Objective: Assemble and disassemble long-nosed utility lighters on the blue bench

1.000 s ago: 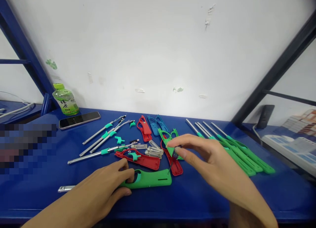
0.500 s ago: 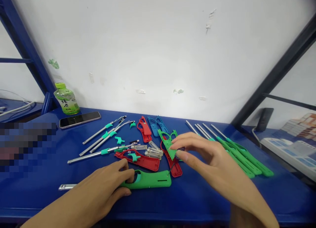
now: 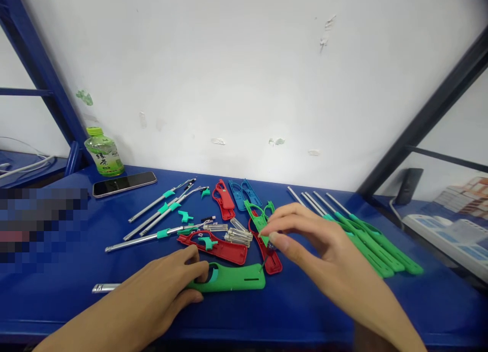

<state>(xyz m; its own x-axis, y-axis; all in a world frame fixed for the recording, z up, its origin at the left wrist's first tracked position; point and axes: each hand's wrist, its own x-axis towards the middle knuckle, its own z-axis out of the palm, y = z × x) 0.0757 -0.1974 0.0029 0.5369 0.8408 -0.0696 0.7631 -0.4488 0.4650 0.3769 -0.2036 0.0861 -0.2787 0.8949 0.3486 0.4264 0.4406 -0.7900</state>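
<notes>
A green lighter (image 3: 244,278) with a slot in its handle lies on the blue table, its metal tube (image 3: 104,288) pointing left. My left hand (image 3: 175,278) grips it around the trigger opening, fingers and thumb closed on it. Over the handle's right end, my right hand (image 3: 305,240) pinches a small screwdriver (image 3: 266,259), its thin shaft slanting down to the handle. The screwdriver's grip is mostly hidden by the fingers. Behind the hands lie red shell halves (image 3: 229,251), green shell halves (image 3: 259,220) and clear fuel tanks (image 3: 238,235).
Several green lighters (image 3: 381,245) lie at the right. Metal tubes with wires (image 3: 152,236), small turquoise triggers (image 3: 185,216) and blue shells (image 3: 244,193) are spread behind. A phone (image 3: 125,184) and a bottle (image 3: 104,153) stand near the back left, before the white wall (image 3: 244,77).
The fingers of my right hand have shifted slightly around the screwdriver, whose tip stays at the handle's right end. My left hand and the green lighter have hardly moved.
</notes>
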